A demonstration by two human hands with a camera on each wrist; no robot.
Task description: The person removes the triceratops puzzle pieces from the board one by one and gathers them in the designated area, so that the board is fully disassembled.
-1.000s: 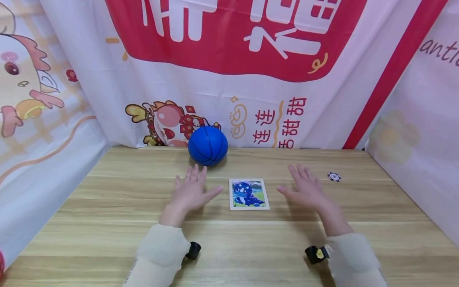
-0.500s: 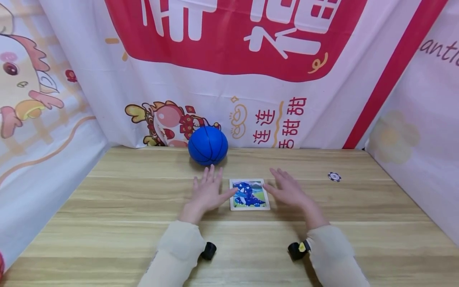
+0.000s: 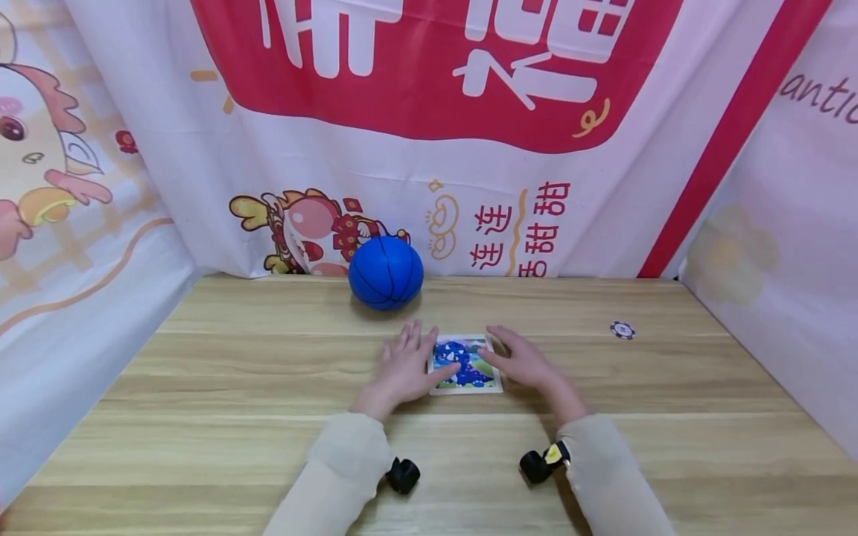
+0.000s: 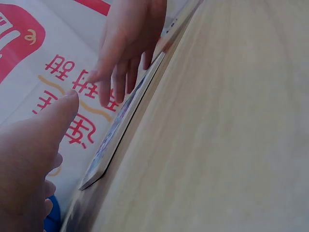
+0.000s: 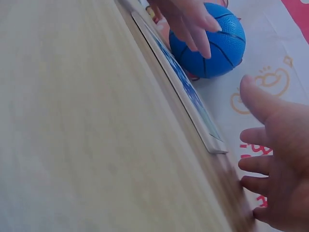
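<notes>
A square dinosaur picture board [image 3: 474, 375] with a white rim lies flat on the wooden table. In the head view my left hand [image 3: 405, 370] is at its left edge, fingers fairly straight, thumb over the picture. My right hand [image 3: 527, 363] is at the opposite edge, its thumb over the upper right corner. Both wrist views show the board [image 4: 117, 129] low on the table between the hands. In the right wrist view a gap separates the right hand [image 5: 289, 154] from the board's near end. Whether the left fingers touch the rim, I cannot tell.
Behind the left hand a blue ball [image 3: 385, 273] patterned like a basketball stands by the back cloth [image 3: 590, 246]. A small black-and-white poker chip [image 3: 623, 330] lies to the right on the wooden table [image 3: 221, 417]. Printed cloth also hangs along both sides.
Both hands have moved inward, the left one rightward and the right one leftward, closing in on the board. The board, ball and chip have stayed in place.
</notes>
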